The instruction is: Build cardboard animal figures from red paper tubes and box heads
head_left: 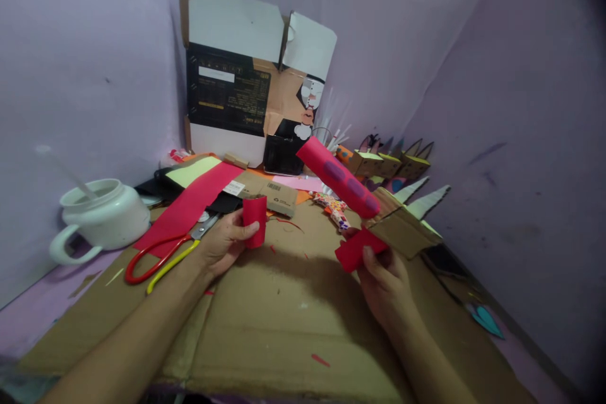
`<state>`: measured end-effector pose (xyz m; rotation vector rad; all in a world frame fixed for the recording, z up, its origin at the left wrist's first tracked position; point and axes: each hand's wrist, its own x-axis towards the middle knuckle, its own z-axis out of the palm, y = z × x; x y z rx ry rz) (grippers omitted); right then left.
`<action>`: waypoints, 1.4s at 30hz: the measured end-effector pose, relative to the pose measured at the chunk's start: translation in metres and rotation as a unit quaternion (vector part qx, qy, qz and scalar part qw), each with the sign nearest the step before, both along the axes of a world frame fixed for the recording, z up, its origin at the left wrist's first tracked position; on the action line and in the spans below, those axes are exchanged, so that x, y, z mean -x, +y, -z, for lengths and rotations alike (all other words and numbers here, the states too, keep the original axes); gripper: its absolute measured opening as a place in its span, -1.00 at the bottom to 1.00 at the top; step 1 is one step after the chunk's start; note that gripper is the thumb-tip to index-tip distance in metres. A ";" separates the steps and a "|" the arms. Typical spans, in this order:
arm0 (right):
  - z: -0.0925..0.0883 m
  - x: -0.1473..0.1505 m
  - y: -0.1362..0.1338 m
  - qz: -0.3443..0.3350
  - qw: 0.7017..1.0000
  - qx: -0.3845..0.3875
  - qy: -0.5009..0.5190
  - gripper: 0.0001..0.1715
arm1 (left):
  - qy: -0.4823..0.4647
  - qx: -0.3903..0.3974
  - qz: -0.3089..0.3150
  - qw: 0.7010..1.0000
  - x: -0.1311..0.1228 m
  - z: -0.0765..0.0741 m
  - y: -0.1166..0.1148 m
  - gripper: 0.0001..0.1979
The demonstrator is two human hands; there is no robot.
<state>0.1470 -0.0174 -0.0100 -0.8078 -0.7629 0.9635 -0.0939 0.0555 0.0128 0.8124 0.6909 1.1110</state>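
Observation:
Upright in my left hand (226,241) is a short red paper-covered tube (254,218), with my thumb pressed on its front. My right hand (386,271) pinches a second red paper piece (355,251), tilted above the cardboard. Just beyond that hand is a brown cardboard box (407,230) with white pointed flaps. A long red strip with purple spots (343,177) slants up to the left from the box. Beside my left forearm lie scissors (163,259) with one red and one yellow handle. How the box is supported cannot be made out.
Brown cardboard (265,328) covers the table, with small red scraps on it. A white mug (101,211) stands at left near a red paper sheet (194,202). An unfolded carton (237,88) leans on the back wall. Small cardboard boxes (391,164) line the right wall.

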 end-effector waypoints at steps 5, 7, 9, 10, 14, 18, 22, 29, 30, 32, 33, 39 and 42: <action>0.000 0.000 -0.001 0.002 1.000 0.002 -0.020 -0.65 | 0.006 -0.022 0.052 0.998 0.001 -0.001 0.000 -0.55; 0.000 0.000 -0.001 0.005 0.999 0.002 -0.033 -0.66 | 0.014 -0.029 0.063 0.998 0.001 -0.001 0.000 -0.56; 0.000 0.000 -0.001 0.007 0.999 0.004 -0.034 -0.66 | 0.028 -0.032 0.063 0.997 0.001 -0.001 0.000 -0.54; 0.000 0.000 -0.001 0.008 0.999 0.004 -0.032 -0.66 | 0.040 -0.036 0.058 0.997 0.000 -0.001 0.000 -0.52; 0.004 -0.002 0.000 0.002 0.998 -0.003 -0.062 -0.68 | 0.199 -0.087 -0.048 0.975 -0.007 -0.002 -0.003 -0.42; 0.012 -0.006 0.001 -0.004 0.992 0.001 -0.130 -0.68 | 0.402 -0.125 -0.149 0.895 -0.014 -0.001 -0.005 -0.44; 0.017 -0.009 0.000 0.011 0.984 0.017 -0.179 -0.64 | 0.412 -0.153 -0.123 0.890 -0.017 0.008 -0.003 -0.48; 0.024 -0.013 0.000 0.023 0.974 0.056 -0.217 -0.63 | 0.436 -0.164 -0.131 0.875 -0.020 0.011 -0.009 -0.48; 0.025 -0.014 0.000 0.022 0.973 0.059 -0.223 -0.63 | 0.442 -0.164 -0.132 0.872 -0.021 0.009 -0.011 -0.51; 0.025 -0.014 0.000 0.016 0.969 0.065 -0.237 -0.62 | 0.448 -0.159 -0.141 0.868 -0.023 0.006 -0.016 -0.55; 0.024 -0.014 0.000 0.012 0.967 0.066 -0.245 -0.61 | 0.448 -0.153 -0.149 0.868 -0.024 0.005 -0.018 -0.57; 0.020 -0.010 -0.003 -0.003 0.959 0.088 -0.271 -0.50 | 0.464 -0.152 -0.196 0.851 -0.028 0.014 -0.020 -0.62; 0.021 -0.010 -0.005 -0.011 0.957 0.099 -0.272 -0.50 | 0.474 -0.154 -0.189 0.846 -0.027 0.017 -0.020 -0.59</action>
